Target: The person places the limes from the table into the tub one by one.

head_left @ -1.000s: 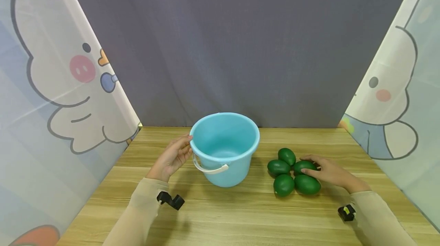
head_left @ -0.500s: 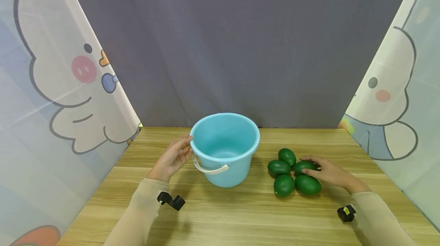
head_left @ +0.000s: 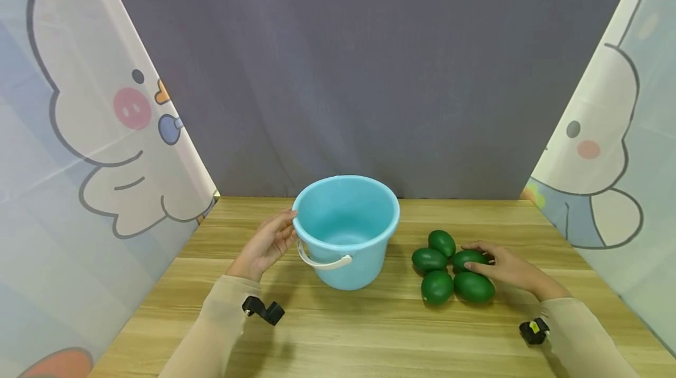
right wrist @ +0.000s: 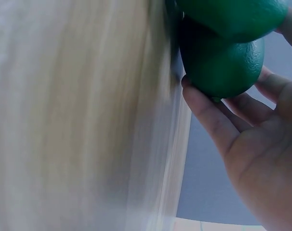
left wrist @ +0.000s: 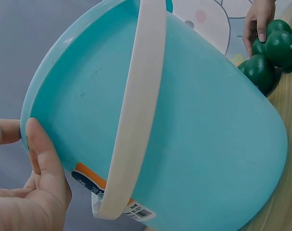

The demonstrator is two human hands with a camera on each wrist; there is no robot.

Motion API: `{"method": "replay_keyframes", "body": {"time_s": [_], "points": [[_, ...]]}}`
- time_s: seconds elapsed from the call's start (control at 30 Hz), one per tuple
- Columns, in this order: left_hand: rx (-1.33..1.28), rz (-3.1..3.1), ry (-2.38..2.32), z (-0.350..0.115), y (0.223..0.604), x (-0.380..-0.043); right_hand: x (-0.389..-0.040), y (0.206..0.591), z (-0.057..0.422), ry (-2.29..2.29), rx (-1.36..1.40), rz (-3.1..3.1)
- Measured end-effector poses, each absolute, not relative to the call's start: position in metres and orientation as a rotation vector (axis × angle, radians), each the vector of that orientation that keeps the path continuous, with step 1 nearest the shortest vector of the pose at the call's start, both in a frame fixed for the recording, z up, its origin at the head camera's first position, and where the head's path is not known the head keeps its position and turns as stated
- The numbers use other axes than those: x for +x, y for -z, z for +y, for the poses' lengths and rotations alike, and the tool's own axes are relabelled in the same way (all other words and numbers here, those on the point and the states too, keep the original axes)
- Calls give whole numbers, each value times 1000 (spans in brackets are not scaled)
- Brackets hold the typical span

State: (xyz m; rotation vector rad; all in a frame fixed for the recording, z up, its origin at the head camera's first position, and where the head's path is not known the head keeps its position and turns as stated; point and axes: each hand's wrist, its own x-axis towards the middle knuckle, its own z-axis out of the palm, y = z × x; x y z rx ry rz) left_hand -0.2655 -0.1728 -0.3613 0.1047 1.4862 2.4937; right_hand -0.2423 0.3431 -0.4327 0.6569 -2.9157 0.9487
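The rim of an upright light-blue bucket is pinched by the left hand, its fingers part-curled. Right of the bucket, on the wooden table, a dark-green fruit (one of five clustered together) is held by the right hand, thumb and fingers partly spread and curved round it.

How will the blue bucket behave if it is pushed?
The blue bucket might tip if pushed high, since it narrows downward. Its smooth surface looks slippery, but the left hand, gripping its rim, could steady it.
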Motion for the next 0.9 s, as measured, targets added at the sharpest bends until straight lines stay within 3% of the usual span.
{"method": "replay_keyframes", "body": {"time_s": [0.9], "points": [[119, 1462, -2491, -173, 362, -267, -242, 425, 342, -967, 671, -2874]]}}
